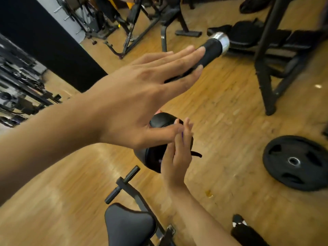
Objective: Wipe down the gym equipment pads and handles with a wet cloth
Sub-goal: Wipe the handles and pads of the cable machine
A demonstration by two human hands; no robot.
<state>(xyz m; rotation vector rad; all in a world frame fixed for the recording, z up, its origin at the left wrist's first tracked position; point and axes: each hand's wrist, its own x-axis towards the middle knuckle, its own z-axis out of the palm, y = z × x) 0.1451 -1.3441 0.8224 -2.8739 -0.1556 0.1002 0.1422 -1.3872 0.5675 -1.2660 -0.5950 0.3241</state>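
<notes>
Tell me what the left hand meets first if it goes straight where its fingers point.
Most likely the black handle grip: the straight fingers of the left hand overlap it in the picture, though depth is unclear and they may not touch.

Your left hand [142, 96] and right hand [175, 157] are bare; both forearms [44, 139] run uncovered to the frame's edge

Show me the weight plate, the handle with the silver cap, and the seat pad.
weight plate [293, 161], head view, centre hub.
handle [212, 50], head view, middle of its black grip.
seat pad [127, 226], head view, middle of top face.
</notes>
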